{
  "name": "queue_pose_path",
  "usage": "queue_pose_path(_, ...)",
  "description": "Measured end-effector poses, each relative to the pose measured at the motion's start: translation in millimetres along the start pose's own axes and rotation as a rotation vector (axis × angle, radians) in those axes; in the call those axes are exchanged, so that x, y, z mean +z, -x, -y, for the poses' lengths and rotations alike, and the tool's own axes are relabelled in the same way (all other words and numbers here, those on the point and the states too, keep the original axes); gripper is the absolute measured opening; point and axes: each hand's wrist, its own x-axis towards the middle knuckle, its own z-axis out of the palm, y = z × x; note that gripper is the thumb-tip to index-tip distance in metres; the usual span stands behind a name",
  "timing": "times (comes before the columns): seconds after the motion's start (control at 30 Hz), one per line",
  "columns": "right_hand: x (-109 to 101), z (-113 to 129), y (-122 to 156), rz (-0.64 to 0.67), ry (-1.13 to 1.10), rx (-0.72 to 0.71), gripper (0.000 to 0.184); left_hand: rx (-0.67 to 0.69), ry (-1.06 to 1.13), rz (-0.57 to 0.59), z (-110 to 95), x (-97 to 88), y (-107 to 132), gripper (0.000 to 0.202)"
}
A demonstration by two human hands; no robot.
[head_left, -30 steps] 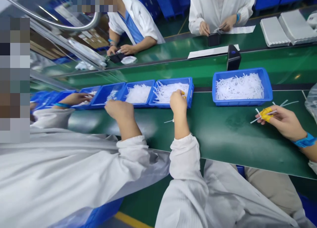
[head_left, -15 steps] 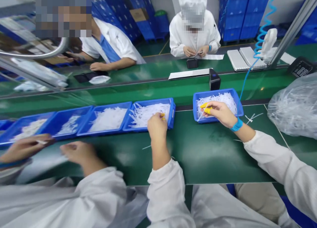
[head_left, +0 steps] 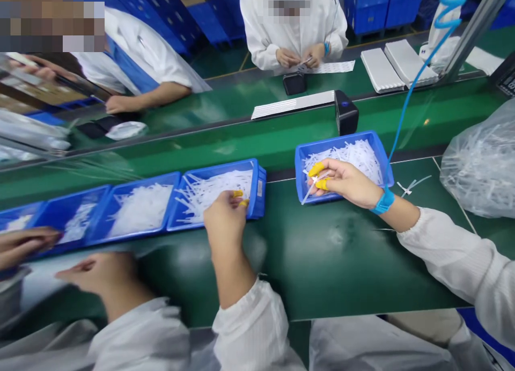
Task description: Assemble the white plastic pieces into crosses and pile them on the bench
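Observation:
My left hand, yellow covers on its thumb and forefinger, is over the front right part of a blue bin of thin white plastic strips. A small gap shows between its two covered fingertips, and nothing is visible between them. With a blue band at the wrist, my right hand pinches a thin white plastic strip between yellow-covered fingers. It is above the front of another blue bin, filled with small white pieces. Its palm side is partly hidden.
More blue bins with white parts stand in a row at left. A co-worker's hands work close by on that side. Loose strips and a clear bag lie at right. A blue coiled hose hangs behind.
The view has shifted, and things appear further left. The gap between my left fingertips shows more clearly. My right hand still holds the strip, turned so more of it shows.

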Motion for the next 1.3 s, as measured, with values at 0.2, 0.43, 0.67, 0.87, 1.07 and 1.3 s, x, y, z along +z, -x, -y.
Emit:
queue_pose_path(0.2, 3.0, 1.8, 0.4, 0.023, 0.025, -0.032, 0.025, -0.001, 0.181, -0.157, 4.3, 0.0, 7.0, 0.019)
queue_pose_path(0.43, 3.5, -1.2, -1.1, 0.02, -0.032, -0.016, 0.015, 0.088, 0.403, -0.45, -18.9, 2.8, 20.7, 0.029)
queue_pose_path(0.67, -0.1, -7.4, -4.0, 0.083, -0.088, 0.005, 0.029, 0.469, 0.922, -0.534, -70.1, 41.4, 56.9, 0.024)
queue_pose_path(0.87, -2.1, -8.3, -5.3, 0.212, -0.019, -0.032, 0.019, 0.462, 1.048, -0.207, -79.3, 72.2, 85.6, 0.024)
queue_pose_path(1.07, -2.4, -6.5, -4.5, 0.181, 0.033, -0.01, 0.016, 0.432, 1.2, -0.203, -77.3, 74.7, 88.2, 0.024)
queue_pose_path(1.3, -4.2, -9.5, -5.3, 0.193, -0.003, -0.066, 0.026, 0.388, 1.183, -0.191, -85.7, 64.5, 93.0, 0.023)
